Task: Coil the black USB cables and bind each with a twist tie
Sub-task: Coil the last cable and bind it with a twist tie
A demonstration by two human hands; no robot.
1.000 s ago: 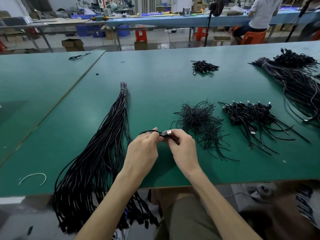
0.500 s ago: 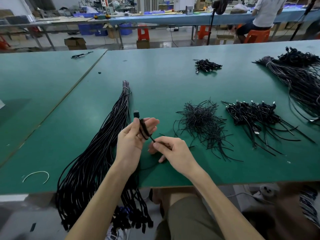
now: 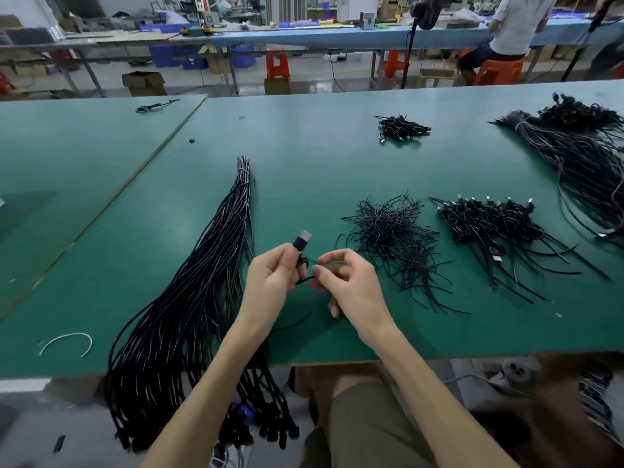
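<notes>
My left hand point(image 3: 273, 282) grips a coiled black USB cable point(image 3: 301, 243); its metal plug sticks up above my fingers. My right hand point(image 3: 347, 283) pinches a thin black twist tie point(image 3: 305, 280) that runs across to the coil. A long bundle of uncoiled black cables point(image 3: 202, 292) lies to the left and hangs over the table's front edge. A loose heap of twist ties point(image 3: 391, 234) lies just right of my hands. A pile of coiled, tied cables point(image 3: 489, 221) sits further right.
The green table point(image 3: 320, 163) also carries a small cable cluster point(image 3: 400, 126) at the back, a big cable bundle point(image 3: 580, 157) at far right, and a white wire piece point(image 3: 66, 342) at front left. A person point(image 3: 516, 25) sits at the far bench.
My left hand turned the coil so the plug points up. My right hand let go of the cable, took a twist tie and brought it to the coil.
</notes>
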